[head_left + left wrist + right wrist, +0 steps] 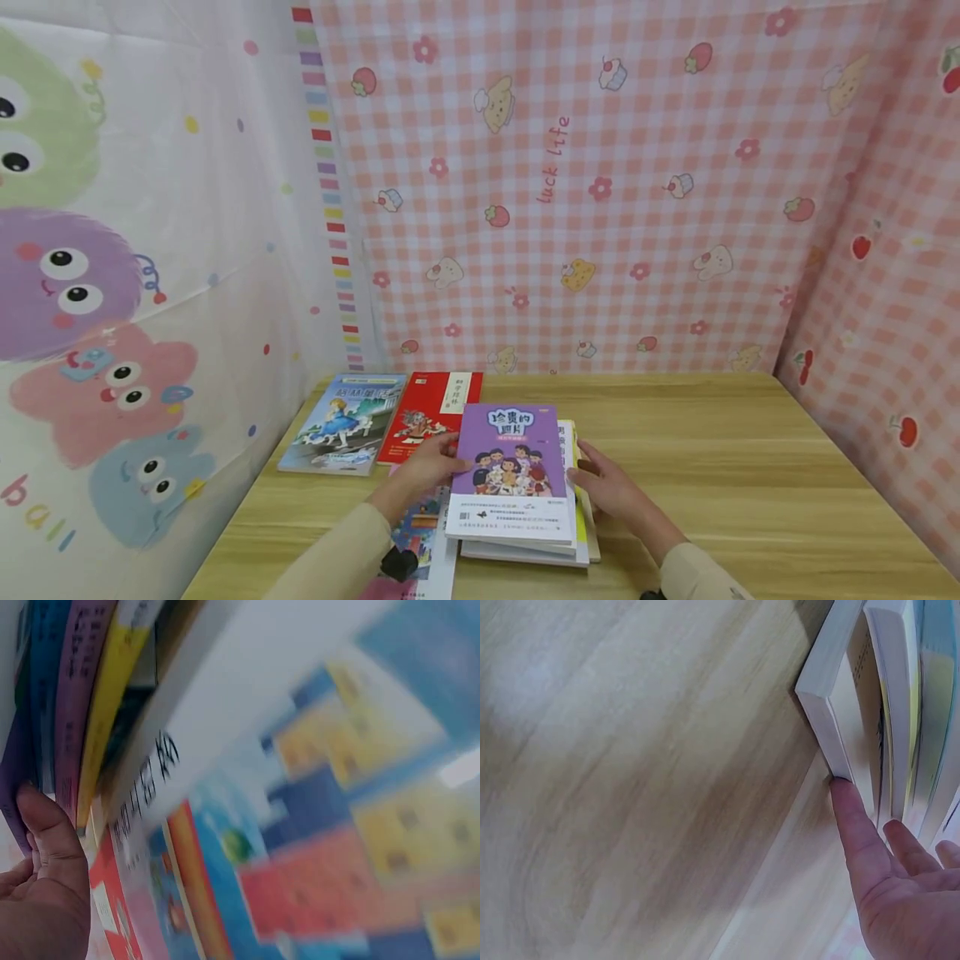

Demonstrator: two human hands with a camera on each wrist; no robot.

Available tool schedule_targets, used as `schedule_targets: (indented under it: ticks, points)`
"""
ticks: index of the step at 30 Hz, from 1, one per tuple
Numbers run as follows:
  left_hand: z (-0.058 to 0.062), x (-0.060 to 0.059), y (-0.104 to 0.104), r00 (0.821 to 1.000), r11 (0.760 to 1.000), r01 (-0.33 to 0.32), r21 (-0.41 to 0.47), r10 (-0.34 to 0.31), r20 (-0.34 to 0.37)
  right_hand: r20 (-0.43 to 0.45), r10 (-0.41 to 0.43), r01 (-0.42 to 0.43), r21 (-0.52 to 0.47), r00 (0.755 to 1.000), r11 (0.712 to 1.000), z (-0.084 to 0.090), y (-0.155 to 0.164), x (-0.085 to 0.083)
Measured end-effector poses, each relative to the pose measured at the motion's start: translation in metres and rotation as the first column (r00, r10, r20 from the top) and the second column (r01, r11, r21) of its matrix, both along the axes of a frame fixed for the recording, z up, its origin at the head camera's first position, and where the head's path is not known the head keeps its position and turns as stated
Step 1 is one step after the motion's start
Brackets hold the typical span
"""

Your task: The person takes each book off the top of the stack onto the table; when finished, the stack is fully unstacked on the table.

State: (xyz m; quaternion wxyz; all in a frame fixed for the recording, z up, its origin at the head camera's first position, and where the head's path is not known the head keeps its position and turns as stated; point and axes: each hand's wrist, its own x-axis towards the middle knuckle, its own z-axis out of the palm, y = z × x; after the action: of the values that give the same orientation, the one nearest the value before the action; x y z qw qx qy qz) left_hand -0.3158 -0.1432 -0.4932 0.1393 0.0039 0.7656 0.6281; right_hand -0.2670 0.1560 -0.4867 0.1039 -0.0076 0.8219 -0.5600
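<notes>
From the head view, a small stack of books [525,533] sits near the front edge of the wooden bench [750,467], purple book [510,467] on top, and both hands are squeezing it from the sides: left hand [423,475] on the left edge with the thumb laid over the purple cover, right hand [611,492] flat against the right edge. Two more books lie further back on the left, a blue one [345,423] and a red one [427,417], and another colourful one [420,542] pokes out from under the stack near the left wrist. I'd say the trick here is even pressure from both sides so the edges line up, and keeping the bottom book from sliding out. Left wrist view is blurry, but the thumb [49,832] is clearly pressed on the purple spine, so that grip is a pinch on the top book; the rest of the fingers are out of sight. Right wrist view shows straight fingers [859,832] pushing on the page edges [825,727], nothing curled round anything, so that grip is open and just pressing. Hard to tell exactly how many books are stacked, and the cover text is too small to read.
</notes>
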Motion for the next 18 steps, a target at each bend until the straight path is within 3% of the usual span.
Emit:
schedule_targets:
  ticks: [6, 12, 18]
  points:
    - [-0.002, 0.003, -0.019, 0.998, 0.998, -0.015, 0.067, 0.010, 0.062, -0.062, 0.013, -0.008, 0.070, 0.998, 0.998, 0.000, -0.003, 0.000]
    - [-0.002, 0.008, -0.021, 0.997, 0.996, 0.029, 0.084, -0.035, 0.076, -0.051, 0.017, -0.012, 0.106, 0.999, 0.994, 0.003, -0.005, 0.002]
    - [-0.002, 0.008, -0.022, 0.997, 0.995, 0.015, 0.095, -0.022, 0.079, -0.036, 0.028, -0.024, 0.106, 0.999, 0.994, 0.002, -0.008, -0.001]
